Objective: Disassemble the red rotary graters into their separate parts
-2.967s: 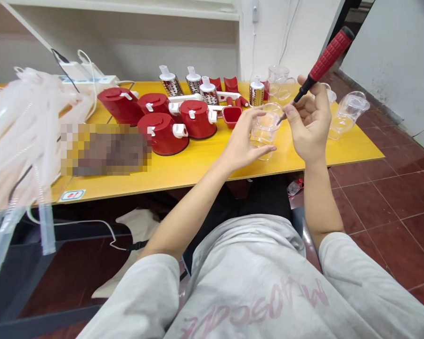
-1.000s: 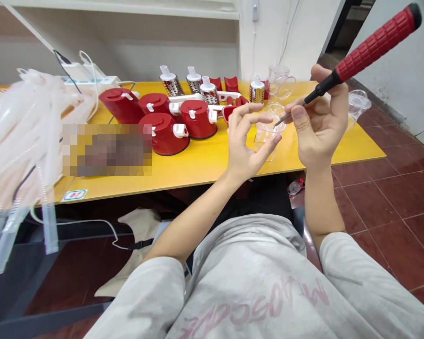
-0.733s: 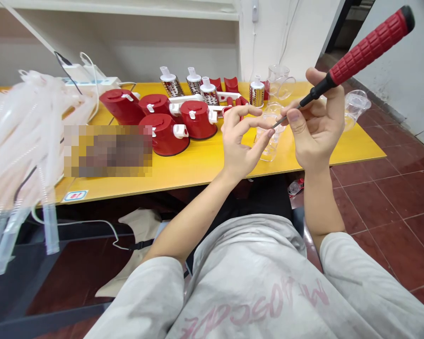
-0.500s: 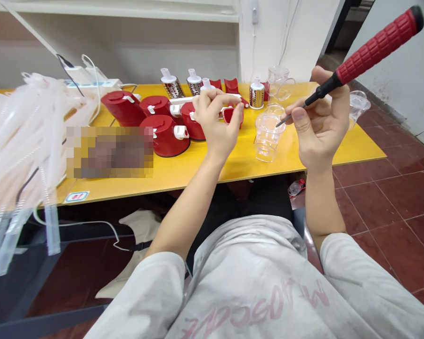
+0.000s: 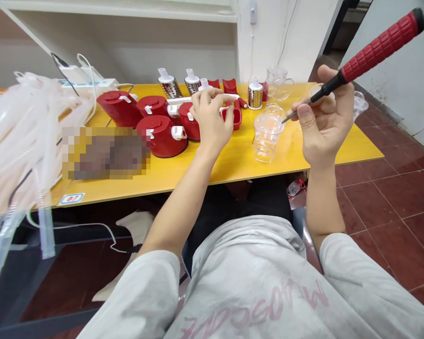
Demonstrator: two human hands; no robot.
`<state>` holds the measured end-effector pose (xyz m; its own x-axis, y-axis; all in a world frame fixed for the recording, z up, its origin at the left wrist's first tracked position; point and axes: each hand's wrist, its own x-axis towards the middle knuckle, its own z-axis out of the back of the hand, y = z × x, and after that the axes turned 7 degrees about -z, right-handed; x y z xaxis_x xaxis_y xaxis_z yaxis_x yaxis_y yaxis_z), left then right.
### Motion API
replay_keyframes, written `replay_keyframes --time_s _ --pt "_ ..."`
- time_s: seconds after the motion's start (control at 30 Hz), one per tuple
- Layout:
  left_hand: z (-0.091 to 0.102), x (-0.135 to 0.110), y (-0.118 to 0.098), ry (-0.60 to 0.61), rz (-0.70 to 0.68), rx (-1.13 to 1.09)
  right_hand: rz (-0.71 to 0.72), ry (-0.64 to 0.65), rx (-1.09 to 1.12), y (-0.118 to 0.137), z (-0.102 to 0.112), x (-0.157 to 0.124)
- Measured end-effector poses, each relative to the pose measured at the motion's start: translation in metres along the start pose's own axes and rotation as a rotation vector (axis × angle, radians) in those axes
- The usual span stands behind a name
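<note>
As the right hand (image 5: 327,129) clamps it, the red screwdriver (image 5: 379,49) slants down-left toward a clear cup (image 5: 266,136).

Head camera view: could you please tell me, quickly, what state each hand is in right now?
Left hand: fingers pinched together; whether it holds anything small cannot be told.
Right hand: closed, holding a red-handled screwdriver.

Nothing legible (shirt lettering (image 5: 257,305) upside down)

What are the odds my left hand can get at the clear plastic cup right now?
Probably yes: the left hand sits beside the clear plastic cup, nothing standing between them on the yellow table. The screwdriver in the right hand is on the cup's other side.
</note>
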<state>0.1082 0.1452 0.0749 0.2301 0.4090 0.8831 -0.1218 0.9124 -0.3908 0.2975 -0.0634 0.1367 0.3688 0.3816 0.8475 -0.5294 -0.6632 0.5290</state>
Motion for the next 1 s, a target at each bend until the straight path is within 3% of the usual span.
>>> replay_keyframes --time_s 0.17,0.3,0.43,0.6,0.77,1.0 --pt "-0.001 -0.023 -0.068 0.087 -0.042 -0.15 -0.063 0.036 -0.016 -0.015 0.007 0.003" --pt "-0.023 -0.04 -0.088 0.122 -0.067 -0.2 -0.08 0.074 -0.001 -0.031 0.011 0.004" --pt "-0.029 -0.045 -0.079 0.167 -0.043 -0.216 -0.072 0.075 -0.024 -0.039 0.015 0.007" --pt "-0.003 -0.047 -0.06 0.253 -0.061 -0.281 -0.08 0.063 -0.063 -0.036 0.014 0.006" --pt "0.019 -0.053 -0.044 0.292 -0.086 -0.355 -0.113 0.111 -0.032 -0.029 -0.005 -0.003" --pt "0.02 -0.082 -0.04 0.332 -0.029 -0.389 -0.125 0.175 -0.079 -0.016 -0.031 -0.018"
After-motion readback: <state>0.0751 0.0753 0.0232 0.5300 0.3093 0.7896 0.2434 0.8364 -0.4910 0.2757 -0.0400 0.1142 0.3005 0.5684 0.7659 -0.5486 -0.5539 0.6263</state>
